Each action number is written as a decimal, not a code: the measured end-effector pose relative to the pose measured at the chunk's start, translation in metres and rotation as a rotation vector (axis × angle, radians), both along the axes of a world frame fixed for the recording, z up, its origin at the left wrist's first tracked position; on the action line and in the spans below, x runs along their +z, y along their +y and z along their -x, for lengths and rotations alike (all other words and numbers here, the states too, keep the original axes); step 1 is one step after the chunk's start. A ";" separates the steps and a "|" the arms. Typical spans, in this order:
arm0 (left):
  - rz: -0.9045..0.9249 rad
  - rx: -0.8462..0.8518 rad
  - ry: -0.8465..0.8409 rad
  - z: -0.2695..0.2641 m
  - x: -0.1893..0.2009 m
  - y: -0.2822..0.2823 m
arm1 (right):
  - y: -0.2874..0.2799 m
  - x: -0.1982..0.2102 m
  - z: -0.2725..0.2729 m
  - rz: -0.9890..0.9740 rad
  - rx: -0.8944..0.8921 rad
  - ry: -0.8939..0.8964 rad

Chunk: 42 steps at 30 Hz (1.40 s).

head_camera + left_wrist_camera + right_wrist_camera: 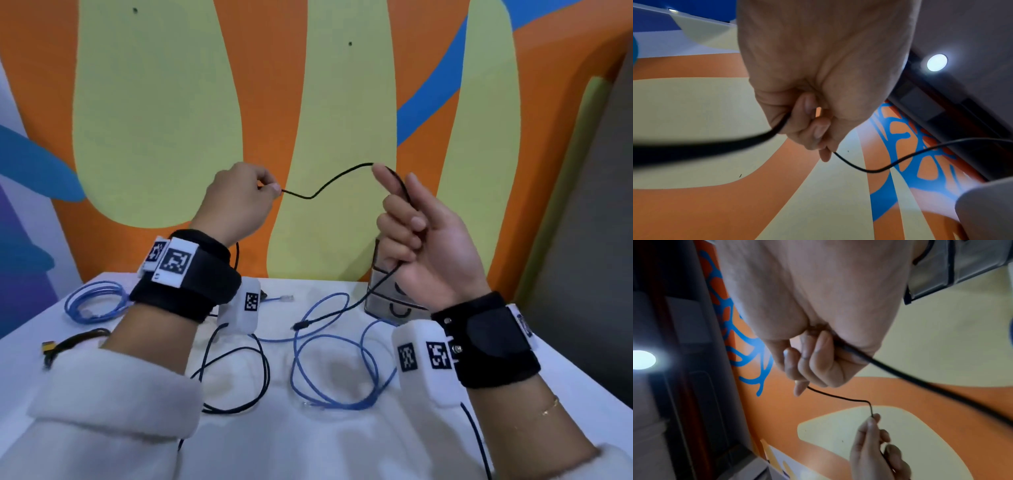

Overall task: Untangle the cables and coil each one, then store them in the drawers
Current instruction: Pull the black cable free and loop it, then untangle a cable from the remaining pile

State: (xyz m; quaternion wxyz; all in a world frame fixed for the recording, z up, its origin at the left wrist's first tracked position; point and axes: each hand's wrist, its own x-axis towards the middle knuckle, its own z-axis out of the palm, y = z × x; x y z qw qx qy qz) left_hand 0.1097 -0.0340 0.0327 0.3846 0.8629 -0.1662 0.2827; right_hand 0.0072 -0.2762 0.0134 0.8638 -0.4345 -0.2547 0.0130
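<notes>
Sleeves [102, 394] of white fleece fill the near edge of the head view, each wrist wrapped in a black strap with white marker blocks. On the white table [342, 445] just beyond them lies a loose blue cable [329, 373] in open loops, one clear plug at its near end. Left of it part of the black cable [239, 377] loops on the table and runs up behind the left wrist. Farther left sit a small dark bundle with a yellow plug [48, 347] and, behind it, a coiled blue cable [92, 303].

Both hands are raised above the table with a slack span of the black cable strung between them. The left hand [236, 202] has its fingers curled in, thumb and forefinger pinching the cable where it leaves the fist; the left wrist view shows the cable going in under the curled fingers [807, 128] and out at the fingertips. The right hand [428, 240], palm toward the camera, has its lower fingers folded round the cable and its forefinger raised with the cable passing over the tip. From this fist the cable drops to a plug end [301, 324] hanging just above the table.

Behind the right hand stands a clear drawer unit [380, 291], against the orange, yellow and blue wall [154, 102].
</notes>
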 end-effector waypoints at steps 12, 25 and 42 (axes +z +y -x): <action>-0.797 -0.513 0.269 0.074 -0.013 -0.088 | -0.014 -0.040 -0.026 -0.068 -0.497 -0.064; -0.255 -0.468 -0.140 0.081 0.038 -0.031 | -0.001 -0.060 -0.021 0.438 -0.389 -0.021; -0.387 -0.296 0.105 0.024 -0.028 -0.069 | -0.008 -0.043 -0.011 -0.163 -0.117 -0.008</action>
